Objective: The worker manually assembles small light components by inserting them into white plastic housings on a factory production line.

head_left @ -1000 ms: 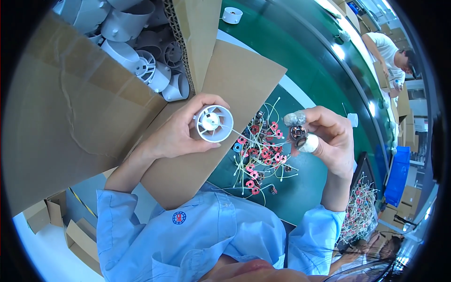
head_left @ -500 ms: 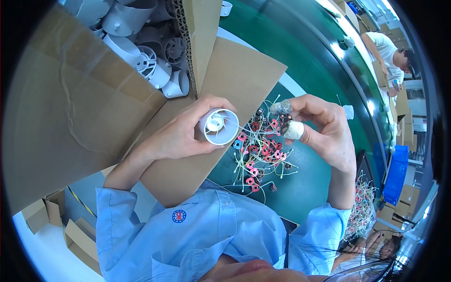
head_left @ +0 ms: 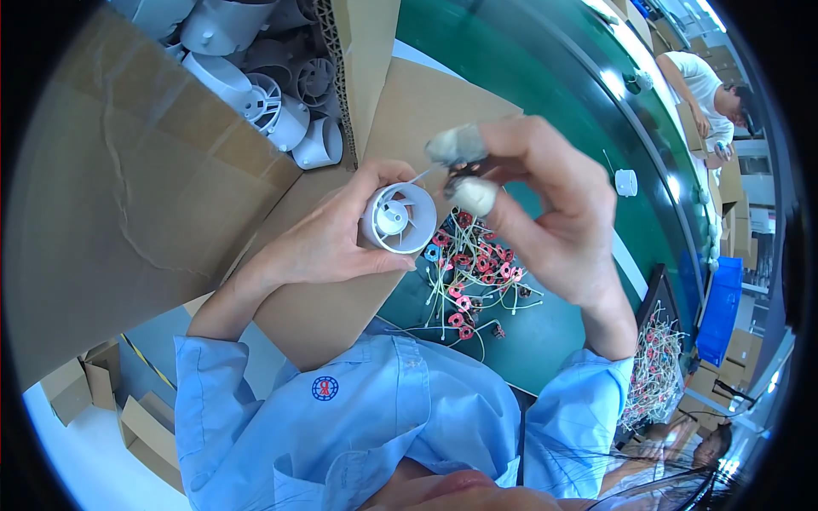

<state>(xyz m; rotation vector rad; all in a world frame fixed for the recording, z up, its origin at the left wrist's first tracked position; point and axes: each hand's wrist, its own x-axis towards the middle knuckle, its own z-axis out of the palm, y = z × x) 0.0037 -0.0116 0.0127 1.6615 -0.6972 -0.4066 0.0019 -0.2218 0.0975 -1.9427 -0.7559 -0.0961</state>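
My left hand [head_left: 324,234] is wrapped round a white plastic cylindrical housing [head_left: 415,232], whose open end with inner vanes and a round hub faces up. Up and to the right of it, my right hand [head_left: 558,204] pinches a small dark wound coil [head_left: 463,174] between thumb and forefinger, both tips covered with whitish finger cots or tape. From the coil a thin pale wire runs to the housing's upper rim; where it ends is hard to make out. Beneath my right hand, a pile of red and dark coils with pale wires [head_left: 464,277] lies on the green table.
A cardboard box [head_left: 145,170] full of white housings [head_left: 319,143] stands at the left, its flap [head_left: 426,102] under my left hand. Beyond runs a green conveyor [head_left: 528,77] with a small white part [head_left: 626,182]. A black tray of wired coils [head_left: 654,362] sits right; a person [head_left: 703,94] works across.
My right hand has moved left and up with the coil, close to the housing. The left hand keeps its grip on the housing, which has shifted only slightly. The white conveyor part has shifted a little.
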